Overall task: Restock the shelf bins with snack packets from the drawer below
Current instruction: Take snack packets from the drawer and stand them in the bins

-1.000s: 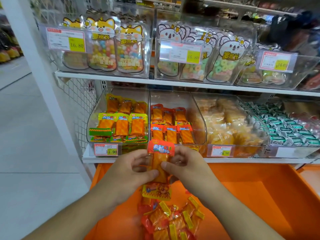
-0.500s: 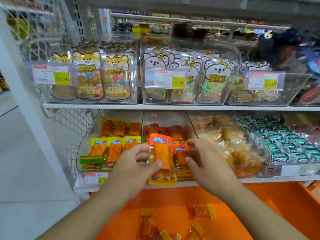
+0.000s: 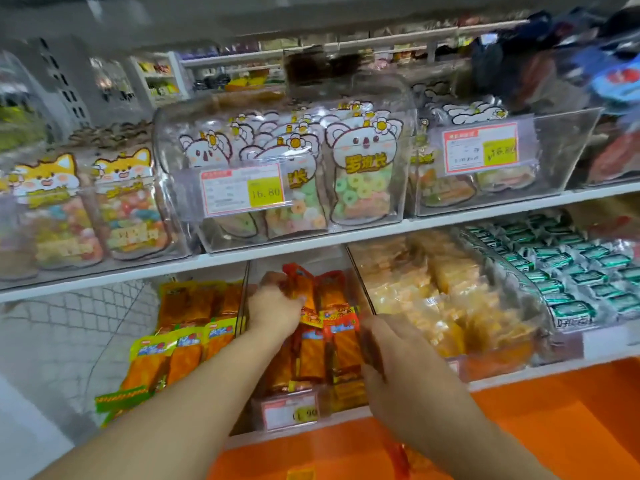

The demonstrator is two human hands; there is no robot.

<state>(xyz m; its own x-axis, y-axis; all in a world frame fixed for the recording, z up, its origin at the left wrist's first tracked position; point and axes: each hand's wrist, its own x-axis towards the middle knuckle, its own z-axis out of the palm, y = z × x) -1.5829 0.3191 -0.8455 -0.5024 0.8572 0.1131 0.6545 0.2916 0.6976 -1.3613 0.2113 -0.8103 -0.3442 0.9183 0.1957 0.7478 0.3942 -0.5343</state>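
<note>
Low in the frame lies the orange drawer (image 3: 571, 410). Above it, two hands reach into the middle clear bin (image 3: 360, 285) of red-topped snack packets (image 3: 341, 344): the left hand (image 3: 273, 308) grips one packet (image 3: 304, 289) at frame centre; the right hand (image 3: 408, 372) hangs loosely curled, holding nothing. Three candy-bag bins line the upper shelf (image 3: 311, 244).

One head-worn view looks forward and slightly down, close to the shelf bins (image 3: 301, 341).

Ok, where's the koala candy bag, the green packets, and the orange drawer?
Koala candy bag (image 3: 363, 174): head view, on the front of the bag.
Green packets (image 3: 568, 271): head view, middle of the pile.
Orange drawer (image 3: 571, 417): head view, on its bare inside.
</note>
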